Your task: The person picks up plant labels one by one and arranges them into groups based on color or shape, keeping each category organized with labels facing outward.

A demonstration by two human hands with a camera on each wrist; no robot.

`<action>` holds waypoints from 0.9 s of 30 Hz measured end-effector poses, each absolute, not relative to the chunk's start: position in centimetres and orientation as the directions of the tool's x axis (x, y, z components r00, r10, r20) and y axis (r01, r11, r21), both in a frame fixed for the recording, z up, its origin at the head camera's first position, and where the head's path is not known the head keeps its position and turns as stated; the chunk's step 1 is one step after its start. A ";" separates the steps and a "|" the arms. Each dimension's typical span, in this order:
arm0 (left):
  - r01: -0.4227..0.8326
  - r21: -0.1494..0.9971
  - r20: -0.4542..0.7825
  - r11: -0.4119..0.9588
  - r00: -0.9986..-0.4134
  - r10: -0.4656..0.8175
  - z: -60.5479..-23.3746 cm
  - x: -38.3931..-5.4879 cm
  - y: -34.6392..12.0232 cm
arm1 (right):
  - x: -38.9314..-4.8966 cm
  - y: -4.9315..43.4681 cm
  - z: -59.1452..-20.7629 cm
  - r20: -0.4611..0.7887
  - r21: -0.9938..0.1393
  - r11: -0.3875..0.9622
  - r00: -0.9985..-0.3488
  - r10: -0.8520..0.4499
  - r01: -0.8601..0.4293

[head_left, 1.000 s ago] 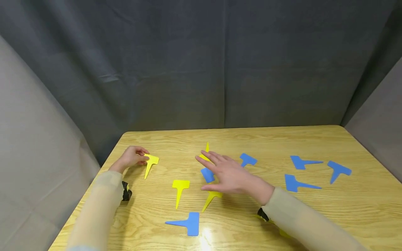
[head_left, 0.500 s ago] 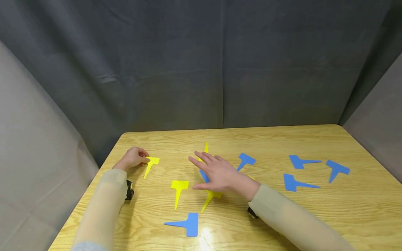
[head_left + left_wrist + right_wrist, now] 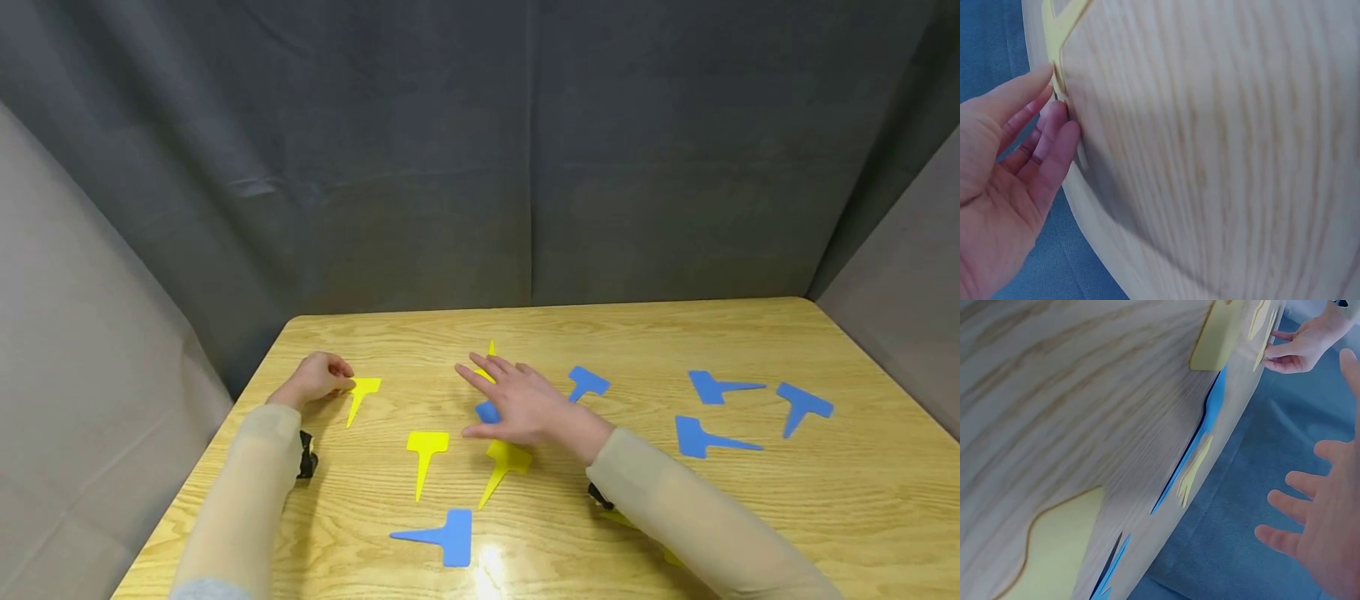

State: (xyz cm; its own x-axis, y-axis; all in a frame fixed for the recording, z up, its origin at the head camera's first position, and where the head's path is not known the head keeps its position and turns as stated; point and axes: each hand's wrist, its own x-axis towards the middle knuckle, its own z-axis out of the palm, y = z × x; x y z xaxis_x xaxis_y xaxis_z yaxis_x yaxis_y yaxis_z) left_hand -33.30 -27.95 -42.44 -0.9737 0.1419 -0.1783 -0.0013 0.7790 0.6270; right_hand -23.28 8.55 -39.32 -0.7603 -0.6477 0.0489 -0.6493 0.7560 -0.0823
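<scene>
At the table's left side, my left hand [image 3: 315,379] pinches a yellow T-shaped plant label [image 3: 364,390] by one end of its crossbar, low over the wood. In the left wrist view, the thumb and fingertips meet at the end of this yellow label [image 3: 1055,37]. My right hand [image 3: 521,404] hovers palm down with its fingers spread and holds nothing. It partly covers a blue label [image 3: 487,412] and a yellow label [image 3: 491,348] whose spike points away. Just below it lies another yellow label [image 3: 507,457]. In the right wrist view, the right hand [image 3: 1329,512] is above the table.
Another yellow label [image 3: 428,443] and a blue one [image 3: 456,537] lie nearer the front. Behind the right hand is a blue label [image 3: 587,383]; several more [image 3: 693,435] lie at the right. Yellow pieces [image 3: 618,518] show partly under the right forearm. A dark curtain [image 3: 420,167] stands behind the table.
The yellow label in my left hand has come down slightly toward the table. My right hand has shifted a little to the left and stays spread.
</scene>
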 end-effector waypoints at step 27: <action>0.349 0.466 -0.041 0.813 -0.909 0.414 -41.9 -30.1 -28.8 | -26.9 11.6 -38.9 0.020 -0.111 0.779 -0.785 -0.619 -0.617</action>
